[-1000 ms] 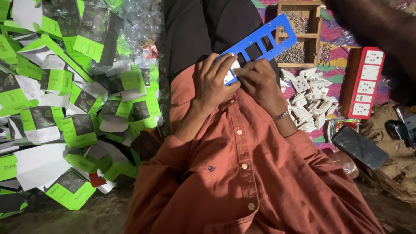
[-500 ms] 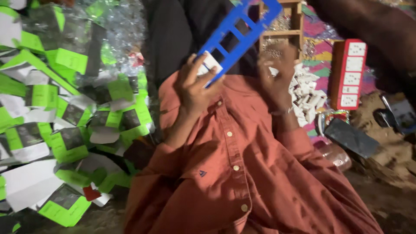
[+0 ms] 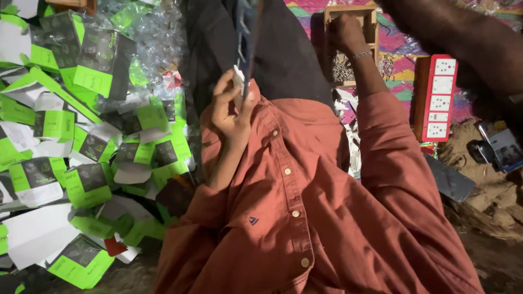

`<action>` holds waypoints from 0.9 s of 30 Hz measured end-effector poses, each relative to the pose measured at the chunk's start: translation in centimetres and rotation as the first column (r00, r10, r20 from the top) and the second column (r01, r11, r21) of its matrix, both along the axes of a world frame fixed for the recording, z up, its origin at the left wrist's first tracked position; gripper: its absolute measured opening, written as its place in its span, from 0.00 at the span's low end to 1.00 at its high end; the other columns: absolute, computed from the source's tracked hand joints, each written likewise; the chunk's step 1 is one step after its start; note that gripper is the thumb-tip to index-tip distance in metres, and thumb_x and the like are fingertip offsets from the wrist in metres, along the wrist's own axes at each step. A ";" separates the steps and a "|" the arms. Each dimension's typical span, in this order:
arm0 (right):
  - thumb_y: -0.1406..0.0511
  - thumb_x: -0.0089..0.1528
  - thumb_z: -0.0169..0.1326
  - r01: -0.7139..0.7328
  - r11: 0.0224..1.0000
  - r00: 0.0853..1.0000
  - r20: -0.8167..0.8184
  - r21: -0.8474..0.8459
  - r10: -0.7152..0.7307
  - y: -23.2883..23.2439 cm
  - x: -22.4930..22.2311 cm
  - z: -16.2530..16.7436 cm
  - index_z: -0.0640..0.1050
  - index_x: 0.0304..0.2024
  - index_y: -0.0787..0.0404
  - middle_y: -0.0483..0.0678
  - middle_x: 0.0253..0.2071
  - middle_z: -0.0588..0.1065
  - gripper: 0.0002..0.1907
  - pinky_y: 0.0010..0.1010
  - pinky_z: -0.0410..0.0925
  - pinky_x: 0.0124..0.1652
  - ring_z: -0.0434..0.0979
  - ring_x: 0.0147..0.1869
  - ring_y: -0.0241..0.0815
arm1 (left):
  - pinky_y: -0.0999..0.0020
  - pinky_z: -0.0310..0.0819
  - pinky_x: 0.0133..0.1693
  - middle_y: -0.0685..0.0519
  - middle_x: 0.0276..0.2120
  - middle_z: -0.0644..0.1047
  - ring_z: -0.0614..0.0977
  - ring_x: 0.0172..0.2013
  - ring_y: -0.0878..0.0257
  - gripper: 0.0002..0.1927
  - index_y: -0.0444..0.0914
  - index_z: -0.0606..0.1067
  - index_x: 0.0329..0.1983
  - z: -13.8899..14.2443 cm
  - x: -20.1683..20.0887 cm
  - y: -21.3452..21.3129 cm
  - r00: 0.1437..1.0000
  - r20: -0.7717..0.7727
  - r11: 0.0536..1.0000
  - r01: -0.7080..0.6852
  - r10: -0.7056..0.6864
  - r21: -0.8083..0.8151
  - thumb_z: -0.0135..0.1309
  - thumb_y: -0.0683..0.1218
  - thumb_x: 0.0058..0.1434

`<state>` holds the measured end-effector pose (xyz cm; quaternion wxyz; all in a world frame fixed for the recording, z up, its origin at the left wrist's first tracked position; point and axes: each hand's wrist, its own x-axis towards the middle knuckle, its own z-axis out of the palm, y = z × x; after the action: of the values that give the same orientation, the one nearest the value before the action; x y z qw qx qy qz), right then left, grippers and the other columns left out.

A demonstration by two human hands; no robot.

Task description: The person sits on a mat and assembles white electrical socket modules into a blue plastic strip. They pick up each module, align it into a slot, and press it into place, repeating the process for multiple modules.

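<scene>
My left hand (image 3: 231,109) is raised in front of my orange shirt (image 3: 305,218) and grips a blue plastic frame (image 3: 248,38), now turned edge-on, together with a small white part (image 3: 238,76) pressed against it. My right hand (image 3: 346,32) is stretched out over a wooden compartment box (image 3: 370,16) that holds small metal screws (image 3: 342,69). Its fingers point down into the box and are hidden from me. A thin bracelet sits on that wrist.
Green and white cartons (image 3: 81,141) and clear plastic wrappers (image 3: 158,32) are heaped on the left. A red and white socket strip (image 3: 438,98), white plastic parts (image 3: 348,109), a phone (image 3: 504,147) and a dark plate (image 3: 449,179) lie right. Another person's arm (image 3: 463,38) crosses the top right.
My right hand has let go of the blue frame and reached out to the wooden box. My left hand has lifted the frame and turned it edge-on.
</scene>
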<state>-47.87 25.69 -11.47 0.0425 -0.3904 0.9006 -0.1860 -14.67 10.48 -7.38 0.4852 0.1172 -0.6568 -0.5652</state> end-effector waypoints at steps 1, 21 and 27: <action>0.62 0.61 0.64 -0.011 0.996 0.999 -0.030 0.089 0.014 -0.1 -0.1 0.4 0.84 0.34 0.62 0.59 0.31 0.79 0.10 0.42 0.75 0.37 0.82 0.33 0.55 | 0.61 0.74 0.63 0.41 0.64 0.72 0.77 0.61 0.54 0.12 0.31 0.72 0.51 -0.2 -0.1 -0.1 0.999 -0.034 0.999 0.028 -0.026 0.038 0.60 0.37 0.68; 0.71 0.71 0.61 0.141 0.780 0.924 0.364 -0.610 0.118 0.7 6.3 6.1 0.83 0.44 0.66 0.47 0.35 0.78 0.03 0.23 0.65 0.36 0.73 0.35 0.31 | 0.65 0.76 0.45 0.39 0.51 0.77 0.77 0.43 0.58 0.16 0.32 0.73 0.55 -2.1 -0.6 -1.0 0.958 -0.195 0.660 0.286 -0.210 0.695 0.53 0.49 0.76; 0.70 0.65 0.65 -0.348 0.758 0.895 0.045 -0.552 0.443 -3.6 17.6 13.5 0.84 0.43 0.64 0.49 0.40 0.80 0.05 0.32 0.69 0.45 0.77 0.45 0.43 | 0.64 0.80 0.49 0.41 0.55 0.78 0.81 0.50 0.61 0.14 0.36 0.70 0.46 -1.9 -1.5 -1.8 0.928 -0.295 0.590 0.372 -0.227 0.716 0.56 0.51 0.70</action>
<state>-30.30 22.04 2.04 0.0493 -0.5509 0.7031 -0.4469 -16.16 8.65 -9.27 0.3427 0.1483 -0.3234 -0.8695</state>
